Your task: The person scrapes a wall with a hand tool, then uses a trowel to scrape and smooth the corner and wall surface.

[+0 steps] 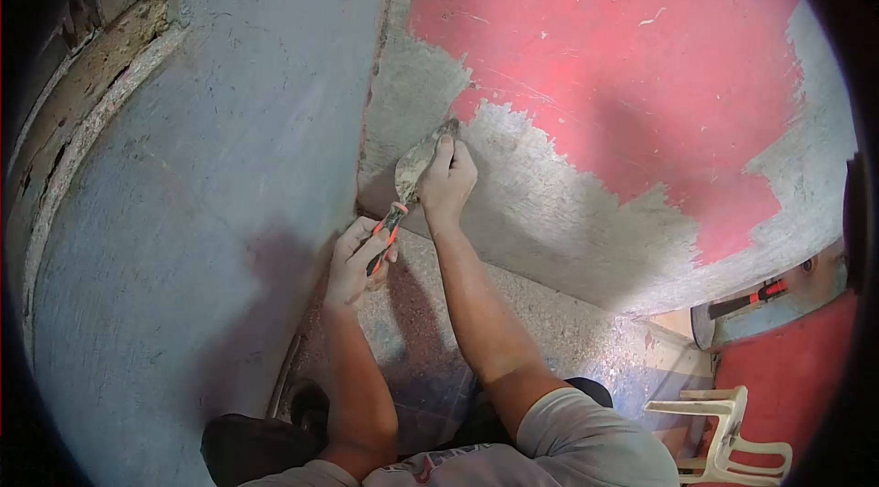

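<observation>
My left hand (pixel 352 260) is closed around the orange-and-black handle of a trowel (pixel 388 232), low in the corner between two walls. The trowel's blade, smeared with grey-white material, points up and right toward my right hand (pixel 449 183). The fingers of my right hand are pinched together beside the blade's upper edge. A small dark bit shows at their tips; whether it is the blade's end or a separate piece cannot be made out. Behind the hands stands a wall (pixel 586 57) with pink paint and bare grey patches with ragged edges.
A grey-blue wall (pixel 201 167) rises close on the left. Speckled flooring (pixel 531 290) lies below the hands. At the lower right are a cream plastic chair (pixel 732 437) and a red-and-black handled tool (pixel 746 299) on a ledge.
</observation>
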### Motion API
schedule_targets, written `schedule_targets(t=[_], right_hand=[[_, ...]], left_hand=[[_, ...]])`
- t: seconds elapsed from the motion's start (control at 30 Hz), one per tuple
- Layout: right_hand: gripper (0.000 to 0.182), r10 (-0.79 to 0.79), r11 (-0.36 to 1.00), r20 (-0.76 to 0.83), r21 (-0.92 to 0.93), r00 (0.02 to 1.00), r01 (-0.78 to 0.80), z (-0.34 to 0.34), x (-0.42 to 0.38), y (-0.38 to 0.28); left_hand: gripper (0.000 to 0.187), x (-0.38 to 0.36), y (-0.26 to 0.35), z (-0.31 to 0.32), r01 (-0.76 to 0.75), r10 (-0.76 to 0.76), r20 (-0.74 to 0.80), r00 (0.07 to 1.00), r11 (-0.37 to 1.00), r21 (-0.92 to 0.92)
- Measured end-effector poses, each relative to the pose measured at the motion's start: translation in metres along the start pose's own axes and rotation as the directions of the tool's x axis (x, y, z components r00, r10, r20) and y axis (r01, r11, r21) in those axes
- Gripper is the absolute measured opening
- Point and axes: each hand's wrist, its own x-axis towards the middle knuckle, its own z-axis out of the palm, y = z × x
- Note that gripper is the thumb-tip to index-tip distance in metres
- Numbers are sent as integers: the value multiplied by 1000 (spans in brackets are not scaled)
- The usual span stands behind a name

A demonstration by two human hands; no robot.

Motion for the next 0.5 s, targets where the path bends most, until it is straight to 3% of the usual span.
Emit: schedule_targets(t=[0.07, 0.17, 0.3, 0.33, 0.5], right_hand=[[35, -3, 1000, -26, -12, 1000, 2, 5, -15, 23], [34, 2, 1000, 8, -31, 1000, -2, -6, -8, 14], [34, 34, 999, 29, -24, 999, -33, -10, 15, -18], [33, -22, 999, -28, 38, 999, 23, -2, 11, -5], [30, -31, 999, -14, -38, 999, 30, 0, -6, 7]], left_hand=[[11, 7, -26, -22, 38, -38, 7, 999, 998, -44], [12, 0, -35, 2, 7, -10, -35, 999, 997, -71], [12, -9, 12, 31, 0, -2, -19, 1000, 997, -83], [13, -8, 15, 28, -9, 8, -18, 1000, 999, -42], [12, 4, -25, 3, 12, -14, -28, 1000, 998, -62]])
